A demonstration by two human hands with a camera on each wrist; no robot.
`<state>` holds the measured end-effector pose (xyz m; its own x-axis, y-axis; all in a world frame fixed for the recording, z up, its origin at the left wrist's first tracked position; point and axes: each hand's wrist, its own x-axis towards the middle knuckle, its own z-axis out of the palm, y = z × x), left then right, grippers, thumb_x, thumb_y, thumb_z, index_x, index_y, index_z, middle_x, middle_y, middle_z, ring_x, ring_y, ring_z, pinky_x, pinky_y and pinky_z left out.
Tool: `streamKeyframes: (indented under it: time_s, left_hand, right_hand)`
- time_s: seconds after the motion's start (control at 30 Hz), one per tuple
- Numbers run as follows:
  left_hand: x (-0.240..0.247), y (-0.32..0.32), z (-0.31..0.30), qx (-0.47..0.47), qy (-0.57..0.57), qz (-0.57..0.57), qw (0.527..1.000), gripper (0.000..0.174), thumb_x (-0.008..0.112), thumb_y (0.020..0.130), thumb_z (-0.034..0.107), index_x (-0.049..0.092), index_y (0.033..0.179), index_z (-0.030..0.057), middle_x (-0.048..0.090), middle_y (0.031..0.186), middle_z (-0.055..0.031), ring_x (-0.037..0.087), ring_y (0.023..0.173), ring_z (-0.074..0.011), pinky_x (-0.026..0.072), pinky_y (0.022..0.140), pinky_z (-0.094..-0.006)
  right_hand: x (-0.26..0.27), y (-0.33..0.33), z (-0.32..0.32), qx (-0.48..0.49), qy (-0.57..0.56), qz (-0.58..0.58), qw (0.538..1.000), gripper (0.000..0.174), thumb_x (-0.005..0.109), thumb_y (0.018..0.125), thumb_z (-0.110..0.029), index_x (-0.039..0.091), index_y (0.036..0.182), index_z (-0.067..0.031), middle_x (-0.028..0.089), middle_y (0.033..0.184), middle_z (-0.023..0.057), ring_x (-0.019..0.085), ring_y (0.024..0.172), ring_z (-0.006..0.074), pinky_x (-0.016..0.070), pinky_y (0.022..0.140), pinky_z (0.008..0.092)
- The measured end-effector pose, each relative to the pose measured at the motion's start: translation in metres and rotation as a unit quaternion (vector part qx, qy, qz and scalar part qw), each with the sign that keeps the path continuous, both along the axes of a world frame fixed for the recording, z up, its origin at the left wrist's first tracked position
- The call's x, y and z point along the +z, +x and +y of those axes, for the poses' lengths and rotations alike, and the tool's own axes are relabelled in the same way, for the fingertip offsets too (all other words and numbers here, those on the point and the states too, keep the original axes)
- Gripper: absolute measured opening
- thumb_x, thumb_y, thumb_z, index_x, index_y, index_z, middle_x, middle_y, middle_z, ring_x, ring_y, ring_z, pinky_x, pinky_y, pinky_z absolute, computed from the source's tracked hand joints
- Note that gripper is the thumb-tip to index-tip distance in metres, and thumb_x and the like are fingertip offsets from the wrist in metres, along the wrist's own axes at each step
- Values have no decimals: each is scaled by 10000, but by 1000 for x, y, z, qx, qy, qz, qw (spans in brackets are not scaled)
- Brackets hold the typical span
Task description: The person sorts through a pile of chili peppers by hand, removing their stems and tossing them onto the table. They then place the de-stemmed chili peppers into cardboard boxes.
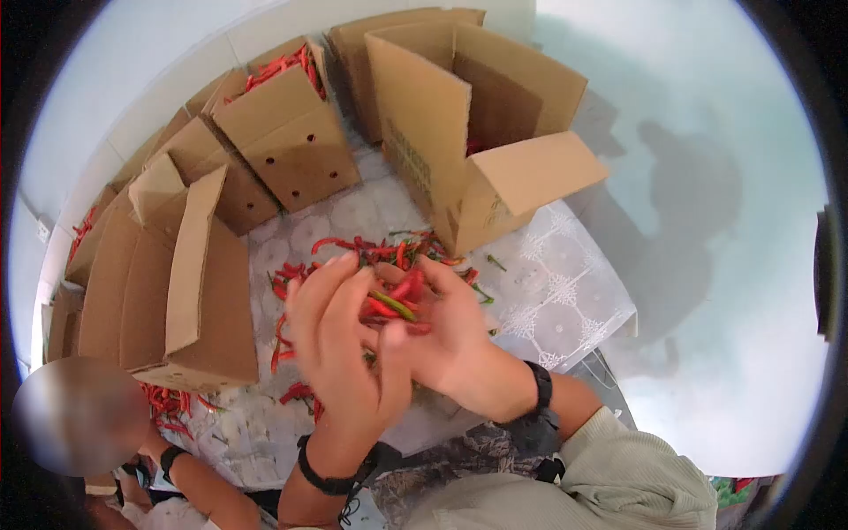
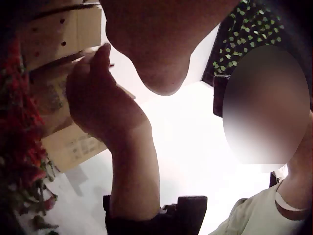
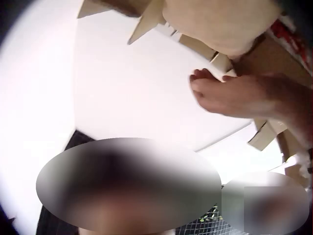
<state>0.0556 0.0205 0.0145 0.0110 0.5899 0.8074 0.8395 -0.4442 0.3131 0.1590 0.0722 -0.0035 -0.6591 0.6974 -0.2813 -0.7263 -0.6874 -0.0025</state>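
Fingers of left hand (image 1: pixel 343 362) and right hand (image 1: pixel 455 343) curl into loose cup round handful of slim glossy red chillies (image 1: pixel 408 287), one green chilli (image 1: pixel 395 306) on top; some right fingers hidden. Handful above scattered red-and-green chilli pile (image 1: pixel 402 254). Risk, I'd judge: gaps between fingers letting pods slip. Ahead, open brown cardboard box (image 1: pixel 424 150); its bent-out flap (image 1: pixel 539 172) could block right wrist. Left, second open brown carton (image 1: pixel 216 305); lace-patterned white tablecloth (image 1: pixel 565 296) beneath; another person's forearm (image 1: pixel 208 490) near, could crowd left elbow.
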Motion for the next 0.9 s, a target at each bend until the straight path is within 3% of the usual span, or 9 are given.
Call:
streamKeyframes:
  time_s: [0.2, 0.3, 0.37, 0.43, 0.53, 0.63, 0.7, 0.83, 0.9]
  left_hand:
    - [-4, -36, -26, 71, 0, -7, 997, 363, 459, 948, 278, 528, 1135, -25, 552, 1148, -183, 502, 1090, -325, 359, 971, -427]
    - [-9, -58, -36, 109, 8, -36, 993, 338, 460, 952, 265, 538, 1106, -26, 558, 1114, -165, 509, 1064, -309, 368, 959, -410]
    - [-8, -68, -42, 128, 12, -44, 991, 306, 478, 939, 229, 543, 1094, -27, 561, 1093, -162, 512, 1046, -311, 372, 948, -412]
    - [-3, -75, -51, 142, 2, -39, 989, 265, 510, 911, 165, 546, 1089, -28, 561, 1072, -168, 512, 1031, -327, 376, 933, -424]
    - [-8, -82, -55, 185, -27, -40, 982, 271, 533, 924, 220, 563, 1075, -3, 575, 1069, -132, 533, 1023, -268, 382, 939, -378]
    - [-16, -89, -60, 194, -86, -52, 976, 250, 557, 911, 189, 564, 1072, -2, 575, 1071, -129, 530, 1029, -266, 379, 944, -376]
    - [-27, -94, -54, 174, -115, -74, 975, 255, 557, 917, 194, 555, 1088, 4, 576, 1065, -120, 533, 1029, -253, 390, 937, -361]
    - [-55, -93, -25, 59, -173, -266, 946, 259, 551, 933, 205, 542, 1122, 27, 573, 1057, -98, 562, 947, -183, 439, 864, -305]
    - [-63, -90, -15, -22, -203, -370, 906, 225, 547, 942, 175, 542, 1105, 19, 577, 988, -78, 563, 895, -142, 462, 787, -270]
  right_hand:
    - [91, 78, -12, -274, 153, 97, 944, 322, 482, 926, -298, 548, 932, 17, 575, 977, 180, 543, 941, 317, 394, 984, 527]
    - [115, 118, 55, -474, 395, 18, 787, 335, 443, 944, -258, 548, 980, 58, 586, 966, 186, 555, 944, 318, 403, 973, 535]
    - [143, 106, 98, -633, 335, -173, 677, 330, 459, 943, -270, 568, 1010, 35, 594, 1014, 170, 557, 981, 293, 389, 988, 500]
    - [141, 96, 137, -533, 351, -395, 661, 355, 499, 933, -307, 580, 1058, 16, 599, 1082, 140, 553, 1039, 245, 381, 997, 433]
    - [119, 85, 145, -313, 484, -670, 467, 374, 522, 932, -306, 574, 1130, 7, 605, 1131, 109, 570, 1045, 190, 407, 961, 368]
    - [102, 87, 124, -491, 563, -603, 280, 345, 539, 935, -235, 573, 1162, 22, 600, 1166, 111, 582, 1024, 189, 430, 924, 323]
    - [87, 67, 91, -591, 588, -453, 314, 205, 562, 882, -184, 602, 989, -15, 651, 942, 69, 606, 785, 195, 465, 696, 302]
    - [18, 32, 36, -324, 780, -515, 149, 173, 539, 760, 16, 613, 913, -15, 624, 984, 154, 602, 864, 313, 495, 779, 386]
    - [-7, 12, 45, -190, 755, -584, 230, 207, 537, 732, 20, 622, 918, -16, 613, 993, 196, 588, 939, 365, 496, 784, 431]
